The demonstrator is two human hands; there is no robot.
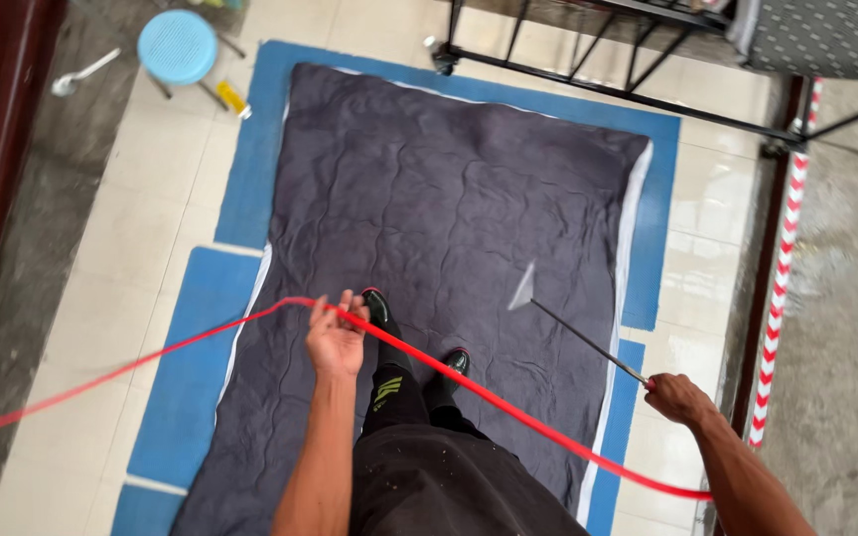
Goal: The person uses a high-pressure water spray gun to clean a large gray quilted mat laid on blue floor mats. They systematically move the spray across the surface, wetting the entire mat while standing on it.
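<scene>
Two hands busy: my left hand (pixel 335 339) is gripping the red hose (pixel 508 412) across my legs while my right hand (pixel 677 397) is clutching a thin wand (pixel 588 342) spraying over the dark cloth (pixel 449 199), seemingly mostly unwetted.

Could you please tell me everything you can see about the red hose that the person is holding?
The red hose is thin, smooth and flexible, like rubber or plastic. It runs from the left edge of the picture, low over the floor, up to the left hand, which grips it at its highest bend. From there it slopes down across the person's legs, over the dark cloth, and curves toward the right forearm. Its ends are not visible.
</scene>
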